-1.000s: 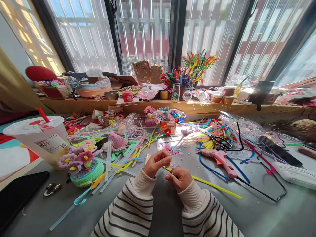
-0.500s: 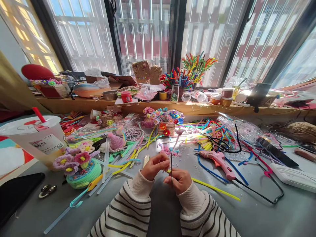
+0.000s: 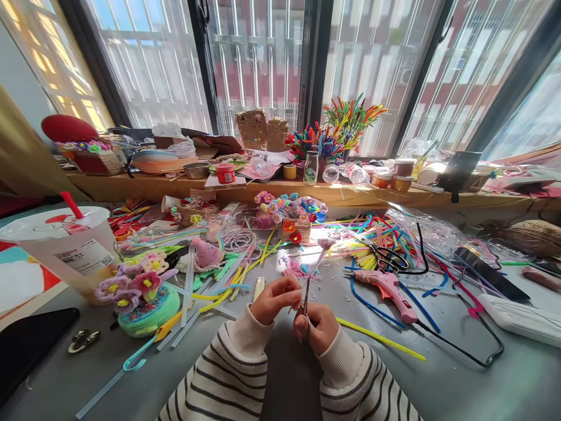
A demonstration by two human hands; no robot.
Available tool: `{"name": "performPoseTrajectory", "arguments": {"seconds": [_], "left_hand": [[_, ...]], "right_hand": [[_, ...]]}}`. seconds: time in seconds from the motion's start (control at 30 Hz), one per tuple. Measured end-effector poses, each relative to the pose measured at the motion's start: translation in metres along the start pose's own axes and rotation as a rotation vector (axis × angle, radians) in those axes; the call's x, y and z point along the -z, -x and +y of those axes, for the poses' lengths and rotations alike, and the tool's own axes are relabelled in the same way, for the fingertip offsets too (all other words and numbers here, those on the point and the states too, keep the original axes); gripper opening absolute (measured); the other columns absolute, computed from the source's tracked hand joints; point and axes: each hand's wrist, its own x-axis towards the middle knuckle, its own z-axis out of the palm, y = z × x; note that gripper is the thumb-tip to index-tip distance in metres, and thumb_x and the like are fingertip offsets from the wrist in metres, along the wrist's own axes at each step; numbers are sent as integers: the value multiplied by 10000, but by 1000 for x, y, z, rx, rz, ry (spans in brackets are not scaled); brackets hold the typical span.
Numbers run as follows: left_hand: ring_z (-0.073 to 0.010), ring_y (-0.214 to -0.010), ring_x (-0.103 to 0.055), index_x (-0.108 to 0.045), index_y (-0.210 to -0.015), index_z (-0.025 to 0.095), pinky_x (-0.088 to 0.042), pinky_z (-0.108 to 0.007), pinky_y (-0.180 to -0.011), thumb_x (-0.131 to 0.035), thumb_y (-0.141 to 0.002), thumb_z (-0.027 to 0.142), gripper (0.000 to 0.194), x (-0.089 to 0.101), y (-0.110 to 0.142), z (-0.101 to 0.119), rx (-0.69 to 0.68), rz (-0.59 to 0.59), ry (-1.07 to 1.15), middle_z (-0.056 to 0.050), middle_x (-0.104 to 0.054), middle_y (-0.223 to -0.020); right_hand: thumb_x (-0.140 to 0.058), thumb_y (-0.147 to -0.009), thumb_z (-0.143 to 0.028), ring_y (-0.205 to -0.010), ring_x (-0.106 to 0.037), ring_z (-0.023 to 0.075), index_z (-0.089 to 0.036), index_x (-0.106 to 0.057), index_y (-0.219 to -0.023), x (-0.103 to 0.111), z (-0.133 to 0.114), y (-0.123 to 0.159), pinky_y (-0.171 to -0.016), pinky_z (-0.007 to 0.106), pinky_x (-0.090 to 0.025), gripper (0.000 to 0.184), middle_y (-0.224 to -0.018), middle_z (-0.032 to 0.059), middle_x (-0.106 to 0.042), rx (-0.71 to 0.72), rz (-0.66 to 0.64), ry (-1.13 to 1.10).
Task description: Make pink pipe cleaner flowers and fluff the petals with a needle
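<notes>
Our thin stick rises between the hands from the right hand, whose thumb and fingers close on it. Since half a second ago it leans further right, its lilac tuft lower; we judge we are adjusting our hold. Our left hand is nearly pinched, just beside it; whether it grips anything, we cannot tell.

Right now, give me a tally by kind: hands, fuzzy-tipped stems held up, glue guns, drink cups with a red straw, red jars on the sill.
Hands: 2 (left hand, right hand)
Fuzzy-tipped stem: 1
Glue gun: 1
Drink cup with red straw: 1
Red jar on sill: 1
Total: 6
</notes>
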Motion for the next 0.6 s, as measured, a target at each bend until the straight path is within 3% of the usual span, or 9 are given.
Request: {"name": "performPoseTrajectory", "arguments": {"seconds": [0.3,0.6], "left_hand": [[-65,-473,-395,-484,-573,125,-279,-209,-475,-569,-622,287,189,2,0,-5,53,-39,-13,31,-455,-497],[-66,-473,-394,-487,-562,131,-282,-209,-469,-569,-621,305,201,0,-1,-1,17,32,-17,31,-450,-493]], "right_hand": [[-247,-710,-609,-401,-404,82,-158,-373,-326,4,4,-2,-441,199,-313,605,-359,-4,-405,41,136,-19],[-175,-679,-661,-412,-377,82,-144,-416,-364,1,-1,0,-440,208,-306,652,-389,0,-399,2,21,7]]}}
